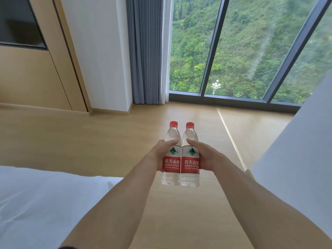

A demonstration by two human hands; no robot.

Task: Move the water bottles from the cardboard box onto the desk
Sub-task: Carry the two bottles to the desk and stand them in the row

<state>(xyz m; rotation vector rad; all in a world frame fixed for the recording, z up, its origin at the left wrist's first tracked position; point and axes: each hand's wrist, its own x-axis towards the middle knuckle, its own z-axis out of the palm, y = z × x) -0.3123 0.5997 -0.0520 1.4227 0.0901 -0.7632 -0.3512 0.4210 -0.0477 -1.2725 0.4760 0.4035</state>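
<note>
Bottles could slip from here, because you hold one in each hand out in the air over the wood floor [100, 141], with nothing under them. Your left hand [162, 152] grips the left bottle [171, 165] round its red label, thumb across the front. Your right hand [206, 155] grips the right bottle [190, 166] the same way. Both hands are curled tight round the middles.

The two bottles touch side by side. If you squeeze them together too hard, one may twist or pop out of your grip. If you turn fast, one could bump the white bed [45, 200] on your left.

Both bottles stand up straight. Their long way runs up and down, red caps on top, bottoms pointing at the floor. The labels face you.

You cannot see the desk or the box here, so look first before you walk.
</note>
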